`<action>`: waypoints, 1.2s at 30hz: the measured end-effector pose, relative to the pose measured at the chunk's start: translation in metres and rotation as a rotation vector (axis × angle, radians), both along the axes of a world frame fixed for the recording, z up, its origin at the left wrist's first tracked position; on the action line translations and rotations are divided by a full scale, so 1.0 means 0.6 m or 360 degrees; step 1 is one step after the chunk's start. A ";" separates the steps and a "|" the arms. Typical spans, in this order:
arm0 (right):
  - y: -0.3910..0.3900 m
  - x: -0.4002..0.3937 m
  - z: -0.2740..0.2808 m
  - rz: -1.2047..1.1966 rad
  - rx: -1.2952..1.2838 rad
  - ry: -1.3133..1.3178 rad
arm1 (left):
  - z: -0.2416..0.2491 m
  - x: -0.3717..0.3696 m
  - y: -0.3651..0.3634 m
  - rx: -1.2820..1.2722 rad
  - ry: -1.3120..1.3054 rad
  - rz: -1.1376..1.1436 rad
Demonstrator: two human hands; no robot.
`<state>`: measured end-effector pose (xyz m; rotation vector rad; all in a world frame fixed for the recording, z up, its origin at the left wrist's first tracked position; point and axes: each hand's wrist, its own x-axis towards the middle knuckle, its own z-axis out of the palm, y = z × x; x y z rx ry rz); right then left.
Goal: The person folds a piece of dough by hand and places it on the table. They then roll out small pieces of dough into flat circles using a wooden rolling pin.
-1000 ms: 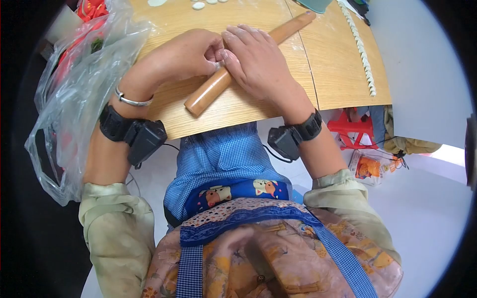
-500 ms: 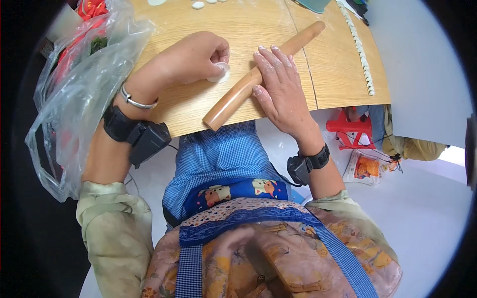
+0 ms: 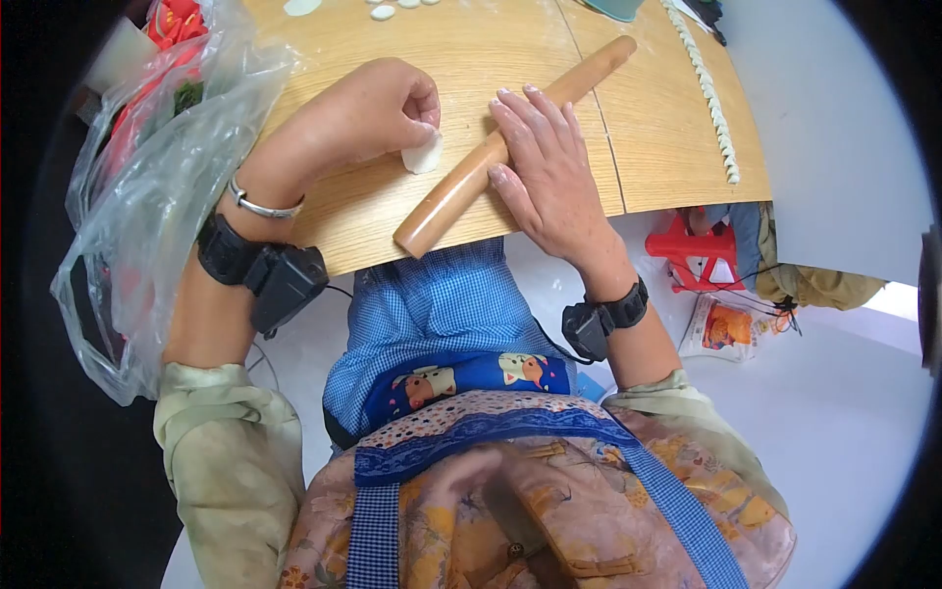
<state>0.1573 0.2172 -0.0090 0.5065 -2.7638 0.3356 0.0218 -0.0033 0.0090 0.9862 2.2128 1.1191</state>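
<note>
Dough disc (image 3: 422, 156) narrowly between left fingers (image 3: 420, 131); right fingers (image 3: 523, 124) wide on rolling pin (image 3: 451, 201); clear bag (image 3: 162, 216), contents unclear.

Dough (image 3: 422, 155) left; rolling pin (image 3: 449, 202) right

The head camera looks forward and steeply down over the apron (image 3: 456, 407). It sits close, with the table (image 3: 471, 49) toward the top.

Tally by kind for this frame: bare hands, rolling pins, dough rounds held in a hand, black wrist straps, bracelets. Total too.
Hands: 2 (left hand, right hand)
Rolling pin: 1
Held dough round: 1
Black wrist straps: 2
Bracelet: 1
Total: 7
</note>
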 end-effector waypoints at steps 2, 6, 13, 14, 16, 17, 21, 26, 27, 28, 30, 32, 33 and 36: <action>-0.009 -0.012 0.004 -0.0002 0.0035 0.0016 | -0.001 0.000 -0.002 0.0019 -0.0049 0.0030; -0.033 -0.048 0.003 -0.0013 0.0081 0.0117 | -0.002 -0.005 -0.008 -0.0025 0.0082 0.0014; -0.061 -0.108 0.001 -0.0010 0.0128 0.0056 | -0.001 -0.013 -0.011 -0.0126 0.0232 -0.0052; -0.061 -0.107 -0.003 -0.0020 0.0096 0.0097 | -0.001 -0.013 -0.012 -0.0127 0.0231 -0.0052; -0.058 -0.100 -0.007 -0.0026 0.0063 0.0135 | -0.001 -0.012 -0.012 -0.0027 0.0193 -0.0121; -0.051 -0.086 -0.005 -0.0028 0.0054 0.0124 | 0.000 -0.010 -0.012 -0.0027 0.0192 -0.0116; -0.019 -0.025 0.000 -0.0023 0.0000 0.0086 | -0.002 -0.006 -0.008 -0.0031 0.0238 -0.0275; -0.007 0.008 0.000 -0.0099 0.0036 0.0026 | 0.008 -0.003 -0.003 -0.0073 -0.0217 -0.0101; -0.010 0.006 0.000 -0.0099 0.0047 0.0029 | 0.005 -0.003 -0.003 -0.0061 -0.0243 -0.0110; -0.013 0.002 0.000 -0.0097 0.0059 0.0031 | 0.003 -0.006 -0.004 -0.0049 -0.0269 -0.0117; -0.019 -0.009 0.000 -0.0087 0.0045 0.0066 | 0.006 -0.006 -0.004 -0.0059 -0.0278 -0.0146; -0.025 -0.024 -0.001 -0.0072 0.0034 0.0094 | 0.010 -0.004 -0.004 -0.0068 -0.0293 -0.0171; -0.027 -0.033 -0.002 -0.0051 0.0037 0.0129 | 0.012 -0.002 -0.003 -0.0082 -0.0320 -0.0124; -0.038 -0.059 -0.002 -0.0019 0.0027 0.0135 | 0.011 0.002 -0.003 -0.0093 -0.0333 -0.0059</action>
